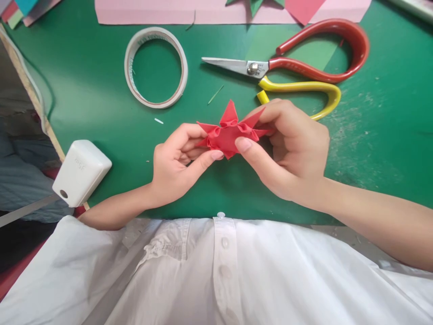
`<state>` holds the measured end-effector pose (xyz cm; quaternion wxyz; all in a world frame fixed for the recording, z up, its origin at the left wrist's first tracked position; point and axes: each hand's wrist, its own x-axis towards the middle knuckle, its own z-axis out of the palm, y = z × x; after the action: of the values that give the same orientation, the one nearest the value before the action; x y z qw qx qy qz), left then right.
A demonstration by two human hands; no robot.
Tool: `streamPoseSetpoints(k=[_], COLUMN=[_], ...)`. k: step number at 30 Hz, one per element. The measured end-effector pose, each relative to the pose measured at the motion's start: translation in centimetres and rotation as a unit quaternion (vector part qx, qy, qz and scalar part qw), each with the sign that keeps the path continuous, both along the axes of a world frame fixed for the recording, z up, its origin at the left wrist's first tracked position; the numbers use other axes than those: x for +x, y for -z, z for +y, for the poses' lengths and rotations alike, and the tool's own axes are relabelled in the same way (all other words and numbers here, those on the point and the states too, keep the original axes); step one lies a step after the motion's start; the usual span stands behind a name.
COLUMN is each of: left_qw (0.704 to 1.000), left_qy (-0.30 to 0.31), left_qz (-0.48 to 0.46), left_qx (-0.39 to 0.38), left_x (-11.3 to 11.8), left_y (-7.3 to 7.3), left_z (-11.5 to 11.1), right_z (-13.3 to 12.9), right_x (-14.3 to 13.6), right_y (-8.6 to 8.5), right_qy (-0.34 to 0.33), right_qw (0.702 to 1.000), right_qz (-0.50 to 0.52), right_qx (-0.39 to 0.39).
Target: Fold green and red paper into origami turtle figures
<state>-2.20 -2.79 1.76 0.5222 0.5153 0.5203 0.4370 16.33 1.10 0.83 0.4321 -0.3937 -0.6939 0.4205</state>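
A red folded paper star (230,136) with several pointed tips is held up over the green table (216,192), near its front edge. My left hand (182,164) pinches the star's left side, thumb on the near edge and fingers behind. On the right side, my right hand (287,149) grips it with the thumb on its face and the index finger behind a tip. Both hands' remaining fingers curl partly out of sight. Just beyond my right hand lie scissors (259,68) with one red and one yellow handle.
Behind the hands lies a white tape roll (129,67). A white box-shaped tape measure (82,171) rests at the left edge. Pink paper (145,12), a green star (256,5) and red paper (304,9) lie at the back. Small scraps dot the table.
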Motion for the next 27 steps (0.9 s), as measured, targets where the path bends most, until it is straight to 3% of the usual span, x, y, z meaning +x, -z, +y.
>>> streamPoseSetpoints(k=[6, 15, 27], left_qw=[0.998, 0.999, 0.999], left_qy=[-0.021, -0.008, -0.019], left_qz=[-0.029, -0.036, -0.028], left_qx=[-0.061, -0.031, -0.042], left_x=[0.03, 0.09, -0.08], left_y=[0.09, -0.12, 0.08], left_z=[0.24, 0.16, 0.04], right_z=[0.1, 0.53, 0.36], right_x=[0.19, 0.48, 0.55], right_y=[0.27, 0.08, -0.08], right_qy=[-0.006, -0.02, -0.018], right_qw=[1.0, 0.996, 0.999], right_qz=[0.02, -0.052, -0.036], right_qx=[-0.002, 0.066, -0.005])
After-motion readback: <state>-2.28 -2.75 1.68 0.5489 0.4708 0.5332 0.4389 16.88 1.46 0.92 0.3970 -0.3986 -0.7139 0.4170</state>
